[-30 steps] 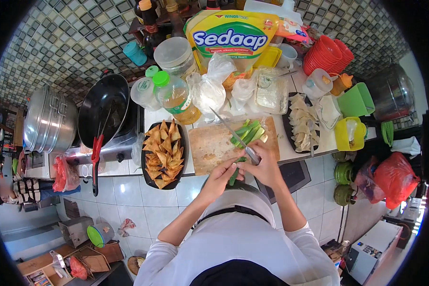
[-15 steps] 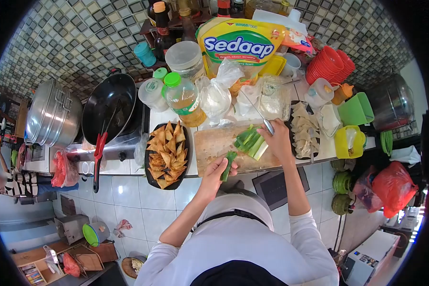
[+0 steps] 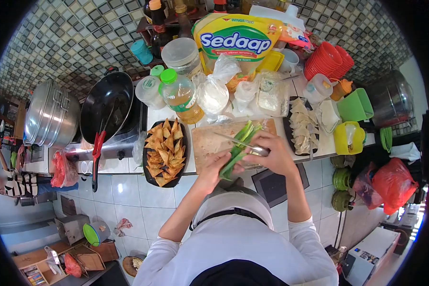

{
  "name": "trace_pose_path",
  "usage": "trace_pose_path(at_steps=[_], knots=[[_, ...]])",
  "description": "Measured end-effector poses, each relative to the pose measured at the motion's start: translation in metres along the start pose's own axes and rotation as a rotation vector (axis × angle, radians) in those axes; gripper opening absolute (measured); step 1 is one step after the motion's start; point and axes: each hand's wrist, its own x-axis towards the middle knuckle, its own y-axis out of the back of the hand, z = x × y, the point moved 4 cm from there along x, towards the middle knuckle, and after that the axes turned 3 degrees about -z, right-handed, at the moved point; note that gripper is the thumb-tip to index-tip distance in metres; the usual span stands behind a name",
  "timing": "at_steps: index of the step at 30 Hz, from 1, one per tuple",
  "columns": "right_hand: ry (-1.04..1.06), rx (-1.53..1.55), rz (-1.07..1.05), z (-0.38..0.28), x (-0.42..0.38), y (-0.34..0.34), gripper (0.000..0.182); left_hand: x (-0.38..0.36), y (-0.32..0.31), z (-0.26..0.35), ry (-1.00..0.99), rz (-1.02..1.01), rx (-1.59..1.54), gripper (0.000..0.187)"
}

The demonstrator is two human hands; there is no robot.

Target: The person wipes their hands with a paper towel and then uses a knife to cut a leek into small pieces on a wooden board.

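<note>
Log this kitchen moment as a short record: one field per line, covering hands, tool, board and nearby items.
left hand: grips a bunch of green stalks at their lower end
right hand: holds a knife, blade lying across the stalks
cutting board: wooden, under both hands
black tray: left of the board, heaped with fried triangles
wok: on the stove, red-handled utensil inside
oil bottle: green cap, behind the board

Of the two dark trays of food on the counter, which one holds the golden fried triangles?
The tray of golden triangles, left of the cutting board beside the wok. The other tray, right of the board, holds pale uncooked dumplings.
</note>
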Motion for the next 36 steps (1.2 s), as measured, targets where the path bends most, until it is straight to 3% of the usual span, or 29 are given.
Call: trace_pose_path(at_steps=[2,8,13,16,19,22,24,28,30,36], knots=[[-0.054,-0.015,0.003,-0.001,0.0,-0.005,0.025,-0.001,-0.009,-0.005,0.055,-0.185,-0.016,0.028],[-0.108,-0.016,0.034,0.006,-0.004,-0.008,0.027,-0.005,-0.019,-0.009,0.062,-0.179,-0.094,0.024],[-0.36,0.163,-0.005,0.016,-0.011,-0.017,0.031,-0.006,-0.018,-0.012,0.067,-0.184,-0.068,0.026],[-0.266,0.171,0.029,0.016,-0.013,-0.021,0.032,-0.007,-0.019,-0.015,0.076,-0.178,-0.078,0.025],[-0.238,0.126,0.043,0.022,-0.018,-0.026,0.031,-0.011,-0.018,-0.015,0.117,-0.108,-0.038,0.035],[-0.281,0.07,0.056,0.012,-0.022,-0.024,0.03,-0.013,-0.017,-0.016,0.139,-0.175,-0.016,0.044],[-0.327,0.12,0.07,0.015,-0.029,-0.026,0.028,-0.016,-0.018,-0.014,0.063,-0.17,0.234,0.043],[-0.352,0.09,0.124,0.012,-0.033,-0.022,0.025,-0.019,-0.015,-0.015,0.07,-0.224,0.329,0.039],[-0.38,0.095,0.112,0.018,-0.036,-0.019,0.026,-0.02,-0.014,-0.012,-0.016,-0.255,0.573,0.036],[-0.445,0.213,0.137,0.028,-0.04,-0.011,0.025,-0.03,-0.016,0.006,0.031,-0.327,0.776,0.038]])
